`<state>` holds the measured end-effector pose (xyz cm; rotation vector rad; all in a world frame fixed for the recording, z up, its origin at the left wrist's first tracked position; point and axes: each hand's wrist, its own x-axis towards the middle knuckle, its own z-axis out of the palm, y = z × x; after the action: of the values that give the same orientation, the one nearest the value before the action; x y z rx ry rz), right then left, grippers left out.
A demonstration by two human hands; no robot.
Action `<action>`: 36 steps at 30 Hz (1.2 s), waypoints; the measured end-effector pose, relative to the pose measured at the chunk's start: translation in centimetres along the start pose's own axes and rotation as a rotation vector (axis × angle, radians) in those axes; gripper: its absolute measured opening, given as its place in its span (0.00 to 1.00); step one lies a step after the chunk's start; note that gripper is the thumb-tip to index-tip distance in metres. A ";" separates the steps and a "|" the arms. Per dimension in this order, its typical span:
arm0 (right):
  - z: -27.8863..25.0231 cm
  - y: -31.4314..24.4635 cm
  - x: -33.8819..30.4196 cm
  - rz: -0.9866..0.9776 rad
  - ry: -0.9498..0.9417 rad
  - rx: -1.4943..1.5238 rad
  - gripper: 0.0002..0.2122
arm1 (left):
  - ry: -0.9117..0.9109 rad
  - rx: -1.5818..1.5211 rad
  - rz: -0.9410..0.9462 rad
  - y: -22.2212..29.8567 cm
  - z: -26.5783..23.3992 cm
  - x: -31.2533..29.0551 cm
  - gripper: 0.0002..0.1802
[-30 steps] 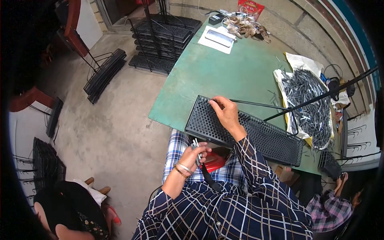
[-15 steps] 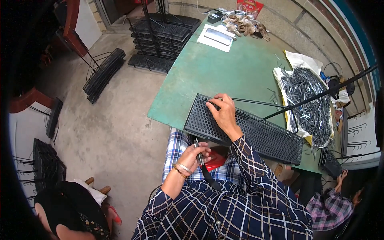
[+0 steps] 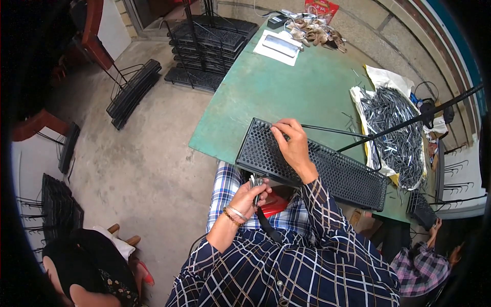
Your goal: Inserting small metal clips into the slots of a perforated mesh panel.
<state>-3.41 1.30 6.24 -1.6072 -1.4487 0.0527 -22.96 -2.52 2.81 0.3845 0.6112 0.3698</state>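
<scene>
A long black rack (image 3: 348, 176) with rows of round holes lies slantwise across the near edge of the green table (image 3: 245, 97). My right hand (image 3: 295, 148) is over its left part, thumb and forefinger pinched together at the holes near the far edge. Whatever is between those fingertips is too small to make out. Below the rack's near edge, my left hand (image 3: 248, 197) is closed around a small bunch of thin metal pins (image 3: 255, 181), their ends poking up past the thumb.
An open white sack (image 3: 391, 133) heaped with grey metal pins lies at the table's right. A phone (image 3: 281, 45) on white paper and brown gloves (image 3: 319, 33) are at the back. Black racks (image 3: 204, 51) stand stacked behind. Other people (image 3: 424, 268) sit at lower right and lower left.
My right hand has shifted a little to the right along the rack. In my left hand the metal pins now show more spread out, and that hand is slightly higher.
</scene>
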 end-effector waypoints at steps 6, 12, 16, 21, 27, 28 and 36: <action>-1.8 -2.5 -4.4 0.534 -0.633 0.573 0.10 | -0.006 0.031 0.130 0.8 1.4 0.2 0.08; -2.5 -2.9 -5.2 0.670 -0.575 0.679 0.09 | 0.020 0.105 0.139 0.0 1.3 0.5 0.08; -2.4 -2.6 -5.3 0.711 -0.520 0.663 0.10 | 0.040 0.111 0.138 -0.3 1.0 0.6 0.08; -2.4 -2.0 -5.5 0.705 -0.460 0.625 0.12 | 0.115 0.091 0.174 -0.5 1.2 0.6 0.08; -2.4 -2.1 -6.1 0.665 -0.424 0.703 0.11 | 0.119 0.132 0.261 -0.9 1.2 0.8 0.11; -2.5 -2.4 -6.0 0.686 -0.426 0.692 0.10 | 0.138 0.159 0.265 -0.9 1.3 0.8 0.10; -2.6 -2.1 -6.7 0.745 -0.414 0.765 0.10 | 0.160 0.271 0.279 -1.4 1.6 0.8 0.11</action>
<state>-5.55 -5.88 5.48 -1.4101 -0.8427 1.2674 -21.07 -3.77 3.04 0.7082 0.7694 0.5910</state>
